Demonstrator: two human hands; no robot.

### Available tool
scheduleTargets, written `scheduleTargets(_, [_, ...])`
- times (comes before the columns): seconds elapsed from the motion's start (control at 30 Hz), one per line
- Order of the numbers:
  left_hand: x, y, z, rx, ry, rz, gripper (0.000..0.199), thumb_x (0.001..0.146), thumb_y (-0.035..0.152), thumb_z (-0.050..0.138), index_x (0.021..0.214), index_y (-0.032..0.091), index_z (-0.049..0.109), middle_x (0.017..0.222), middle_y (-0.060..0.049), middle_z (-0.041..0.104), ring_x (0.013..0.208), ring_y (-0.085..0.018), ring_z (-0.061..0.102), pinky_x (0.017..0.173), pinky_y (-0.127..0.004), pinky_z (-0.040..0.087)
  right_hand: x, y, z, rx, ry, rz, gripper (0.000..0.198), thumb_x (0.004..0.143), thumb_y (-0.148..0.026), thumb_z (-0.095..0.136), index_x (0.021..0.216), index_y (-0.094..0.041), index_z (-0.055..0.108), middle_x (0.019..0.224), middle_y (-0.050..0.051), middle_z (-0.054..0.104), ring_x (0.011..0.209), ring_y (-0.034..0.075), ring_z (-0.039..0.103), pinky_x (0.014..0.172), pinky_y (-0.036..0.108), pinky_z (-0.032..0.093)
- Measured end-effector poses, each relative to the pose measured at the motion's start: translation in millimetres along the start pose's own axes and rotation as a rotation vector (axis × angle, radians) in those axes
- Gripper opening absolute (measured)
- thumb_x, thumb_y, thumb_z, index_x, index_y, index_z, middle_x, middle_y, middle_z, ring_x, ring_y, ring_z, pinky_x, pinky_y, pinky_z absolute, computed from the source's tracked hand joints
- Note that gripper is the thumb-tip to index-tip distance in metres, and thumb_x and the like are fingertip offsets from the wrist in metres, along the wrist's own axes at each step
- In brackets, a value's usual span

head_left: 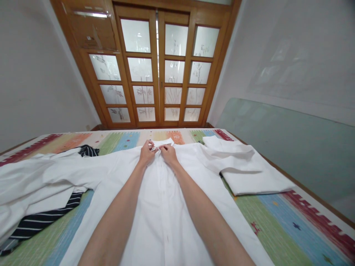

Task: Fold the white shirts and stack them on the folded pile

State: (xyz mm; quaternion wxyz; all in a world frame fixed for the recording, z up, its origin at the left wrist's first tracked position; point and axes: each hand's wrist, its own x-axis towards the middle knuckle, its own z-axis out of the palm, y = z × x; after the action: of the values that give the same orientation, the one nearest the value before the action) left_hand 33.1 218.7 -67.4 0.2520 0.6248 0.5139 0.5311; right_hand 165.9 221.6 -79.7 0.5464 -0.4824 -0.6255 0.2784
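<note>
A white button-front shirt point(155, 221) lies spread on its back, front side up, with its collar point(163, 142) at the far end. At the top of the placket, just below the collar, my left hand point(147, 151) pinches the fabric. Close beside it, my right hand point(168, 152) also grips the shirt, thumb and fingers pressed together. The two hands nearly touch. Whether a button sits between the fingertips is too small to tell. One sleeve stretches out to the left, and the other lies to the right.
A striped, multicoloured cover point(277, 221) lies beneath the shirt. At left, a black-and-white striped tie point(47, 220) shows by more white clothing. A folded white garment point(255, 179) rests at right. Beyond stand wooden doors with glass panes point(158, 70); a pale green panel point(291, 144) borders the right side.
</note>
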Motion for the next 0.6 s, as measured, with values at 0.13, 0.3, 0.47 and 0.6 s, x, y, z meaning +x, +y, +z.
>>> scheduleTargets(0.13, [-0.1, -0.2, -1.9, 0.016, -0.043, 0.055, 0.014, 0.061, 0.027, 0.063, 0.069, 0.021, 0.054, 0.059, 0.004, 0.061, 0.057, -0.013, 0.055, 0.059, -0.023, 0.04, 0.7, 5.7, 1.7, -0.035, 0.03, -0.008, 0.012, 0.072, -0.02, 0.058, 0.075, -0.018, 0.07, 0.076, 0.001, 0.063, 0.07, 0.015, 0.058, 0.072, 0.026, 0.048])
scheduleTargets(0.3, [1.5, -0.7, -4.5, 0.054, -0.069, 0.043, 0.018, 0.062, 0.031, 0.062, 0.072, 0.018, 0.068, 0.069, -0.002, 0.07, 0.06, -0.015, 0.059, 0.061, -0.025, 0.043, 0.1, 7.3, 2.2, -0.047, -0.003, -0.058, 0.006, 0.07, -0.017, 0.059, 0.07, -0.018, 0.066, 0.075, 0.0, 0.06, 0.07, 0.014, 0.056, 0.074, 0.027, 0.048])
scheduleTargets(0.47, [1.6, 0.5, -4.7, -0.034, -0.12, -0.035, 0.018, 0.061, 0.03, 0.059, 0.07, 0.018, 0.069, 0.069, -0.004, 0.071, 0.069, -0.02, 0.064, 0.068, -0.029, 0.047, -1.7, 3.7, 3.8, -0.042, 0.012, -0.025, 0.004, 0.068, -0.021, 0.064, 0.07, -0.018, 0.062, 0.075, -0.001, 0.058, 0.066, 0.013, 0.054, 0.07, 0.027, 0.048])
scheduleTargets(0.6, [-1.1, 1.4, -5.4, -0.138, -0.157, -0.034, 0.022, 0.063, 0.03, 0.061, 0.083, 0.02, 0.061, 0.061, 0.002, 0.066, 0.06, -0.015, 0.059, 0.061, -0.025, 0.044, -3.4, 2.4, 4.8, -0.07, 0.013, -0.056, 0.01, 0.066, -0.023, 0.066, 0.072, -0.017, 0.061, 0.076, -0.002, 0.056, 0.063, 0.012, 0.052, 0.067, 0.026, 0.047])
